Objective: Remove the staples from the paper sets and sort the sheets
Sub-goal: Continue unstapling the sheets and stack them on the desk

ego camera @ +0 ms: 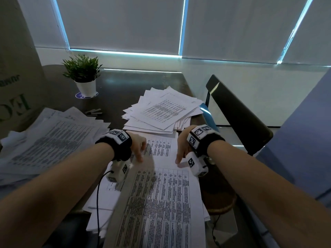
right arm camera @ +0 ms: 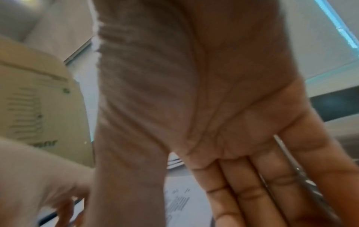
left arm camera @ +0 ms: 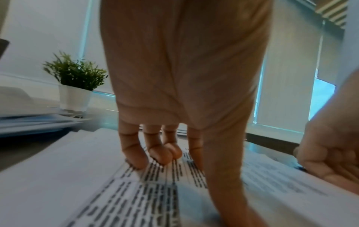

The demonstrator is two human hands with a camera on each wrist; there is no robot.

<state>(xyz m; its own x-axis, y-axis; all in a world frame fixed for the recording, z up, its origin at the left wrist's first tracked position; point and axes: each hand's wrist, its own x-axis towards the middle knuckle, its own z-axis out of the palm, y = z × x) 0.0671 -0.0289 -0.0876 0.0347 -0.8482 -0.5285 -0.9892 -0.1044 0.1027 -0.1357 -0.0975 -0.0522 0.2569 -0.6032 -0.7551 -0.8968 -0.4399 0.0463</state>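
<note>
A printed paper set with tables of text lies in front of me on the dark table. My left hand rests on its upper part, and the fingertips touch the printed sheet. My right hand hovers at the sheet's right side, fingers pointing down at the paper. In the right wrist view its fingers are stretched out, with a thin grey strip between two of them; what it is I cannot tell. No staple is visible.
A fanned stack of sheets lies behind the hands and a bigger pile at the left. A small grey tool lies between them. Also here are a potted plant, a cardboard box and a black chair.
</note>
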